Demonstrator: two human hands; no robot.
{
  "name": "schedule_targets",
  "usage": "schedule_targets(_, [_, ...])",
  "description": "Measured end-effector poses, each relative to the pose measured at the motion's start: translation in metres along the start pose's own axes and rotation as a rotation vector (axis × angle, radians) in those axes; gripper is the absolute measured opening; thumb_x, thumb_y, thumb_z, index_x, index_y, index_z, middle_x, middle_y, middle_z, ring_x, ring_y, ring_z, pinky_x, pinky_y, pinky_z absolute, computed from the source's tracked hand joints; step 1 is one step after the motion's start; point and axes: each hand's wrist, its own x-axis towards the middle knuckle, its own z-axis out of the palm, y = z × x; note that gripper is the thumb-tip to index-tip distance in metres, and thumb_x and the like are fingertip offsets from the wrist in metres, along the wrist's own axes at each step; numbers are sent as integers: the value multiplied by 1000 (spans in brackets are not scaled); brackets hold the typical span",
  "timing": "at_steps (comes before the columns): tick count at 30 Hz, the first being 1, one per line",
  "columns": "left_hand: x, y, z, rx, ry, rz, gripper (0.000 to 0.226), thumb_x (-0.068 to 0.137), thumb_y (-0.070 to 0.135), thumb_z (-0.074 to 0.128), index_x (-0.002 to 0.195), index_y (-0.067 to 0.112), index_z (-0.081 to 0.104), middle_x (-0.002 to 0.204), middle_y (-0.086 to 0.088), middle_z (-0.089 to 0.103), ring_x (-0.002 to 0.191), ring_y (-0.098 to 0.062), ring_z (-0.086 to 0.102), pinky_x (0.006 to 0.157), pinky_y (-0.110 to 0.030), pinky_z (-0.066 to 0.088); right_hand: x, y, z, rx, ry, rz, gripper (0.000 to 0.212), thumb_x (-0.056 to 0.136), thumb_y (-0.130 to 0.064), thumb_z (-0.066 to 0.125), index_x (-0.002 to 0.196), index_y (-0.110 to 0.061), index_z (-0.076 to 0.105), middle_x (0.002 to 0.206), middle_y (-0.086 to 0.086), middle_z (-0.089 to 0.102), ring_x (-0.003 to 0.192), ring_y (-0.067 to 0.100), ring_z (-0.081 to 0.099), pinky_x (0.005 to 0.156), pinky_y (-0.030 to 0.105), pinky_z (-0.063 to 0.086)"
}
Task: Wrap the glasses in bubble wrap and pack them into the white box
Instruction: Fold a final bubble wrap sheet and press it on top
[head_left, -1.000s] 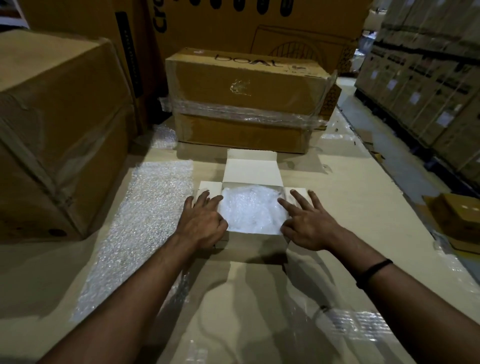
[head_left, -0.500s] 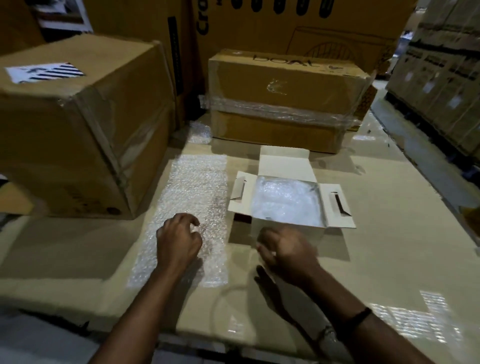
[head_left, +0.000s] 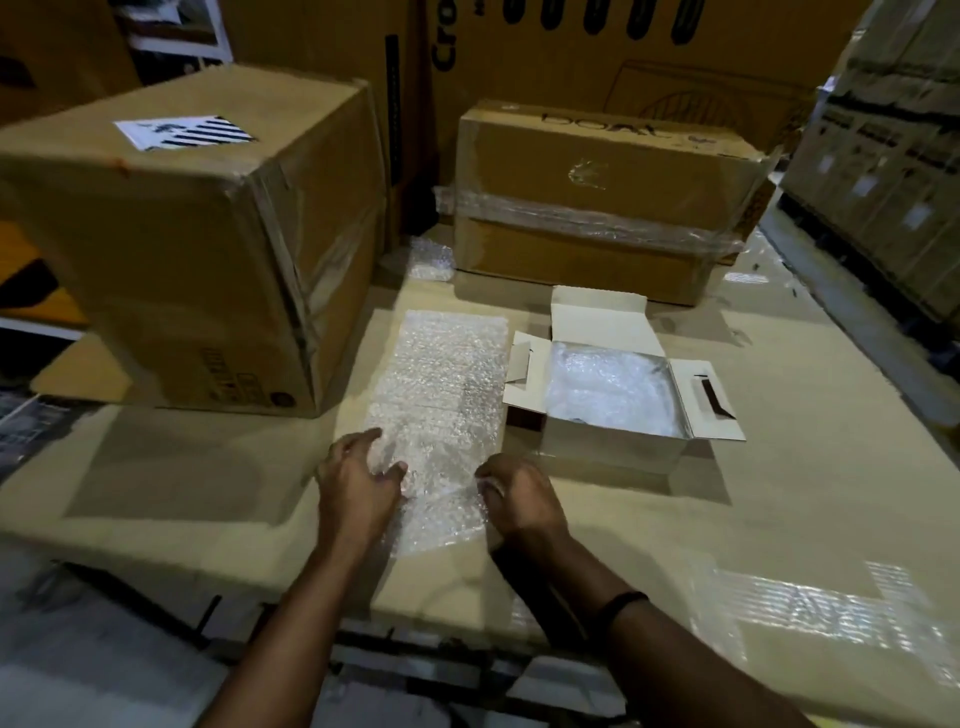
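A wrapped bundle (head_left: 608, 389) already sits in the open white box (head_left: 613, 449), though you can't see what's inside it. Just left of the box lies a flat sheet of bubble wrap (head_left: 441, 384). Your left hand (head_left: 358, 483) rests loose-fingered on its near end. Your right hand (head_left: 519, 499) curls at its edge, and I can't tell whether it's gripping. No bare glass shows, so the next wrap looks barely begun.

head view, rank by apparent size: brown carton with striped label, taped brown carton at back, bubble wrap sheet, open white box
1. brown cardboard carton with striped label, also nearer
2. film-wrapped brown carton at back
3. flat bubble wrap sheet and open white cardboard box: too alike to rank
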Motion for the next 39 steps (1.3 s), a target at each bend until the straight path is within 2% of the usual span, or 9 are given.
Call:
schedule_targets(4, [8,5,-12,-554,-90,-498,77,79,21,81,142,18,38,118,-20,61,83,-30,62,69,-38,51,-6,-5,-41,468,-149,126,27,90,13,48,96,-8,64,90,0,67,70,-9,62,65,10,45])
schedule_targets(8, [13,22,-14,-848,-295,-631,54,87,18,72,131,7,42,63,-10,52,43,-19,50,41,-23,37,-15,13,-83,818,-238,274,28,93,12,47,87,-11,62,79,7,67,74,17,64,62,26,47])
schedule_targets(10, [14,28,-8,-698,-254,-544,66,84,24,76,138,10,40,80,-13,64,56,-23,58,47,-27,44,-20,25,-98,806,-279,349,32,90,16,46,86,-10,63,78,6,65,70,16,59,59,25,46])
schedule_targets(13, [9,37,5,-122,-132,-179,82,78,39,79,145,16,38,130,-14,58,110,-33,59,89,-42,51,-22,40,-107,352,-256,288,27,91,8,51,91,-13,67,86,3,67,65,11,56,57,23,47])
schedule_targets(17, [-6,51,20,376,-218,45,53,83,40,66,134,32,53,143,-3,44,127,-32,37,99,-44,35,-27,46,-101,-73,-255,235,34,90,-7,60,123,-14,65,116,-3,65,85,8,59,58,9,40])
schedule_targets(23, [-13,70,25,317,-128,301,59,70,11,63,126,27,60,144,3,45,132,-23,33,101,-43,22,-23,52,-119,-20,-30,152,21,92,-14,61,111,-15,70,105,0,72,83,10,64,76,27,52])
schedule_targets(27, [-25,113,52,312,-225,668,52,81,30,51,133,27,54,145,4,47,133,-24,34,104,-48,23,15,57,-145,-129,262,-46,16,88,-11,65,103,-15,72,106,2,69,95,20,62,82,26,43])
schedule_targets(35, [4,179,86,684,-386,565,44,97,38,28,83,19,65,103,-3,69,113,-25,47,103,-50,22,126,79,-158,-588,-342,-133,69,81,-51,71,142,-34,44,149,-7,44,125,29,41,101,41,38])
schedule_targets(39, [16,205,90,809,-467,490,30,95,37,41,89,20,64,104,-7,66,116,-25,43,100,-48,24,155,86,-151,-717,-484,-183,78,76,-61,70,145,-38,39,151,-10,40,124,29,40,102,40,39])
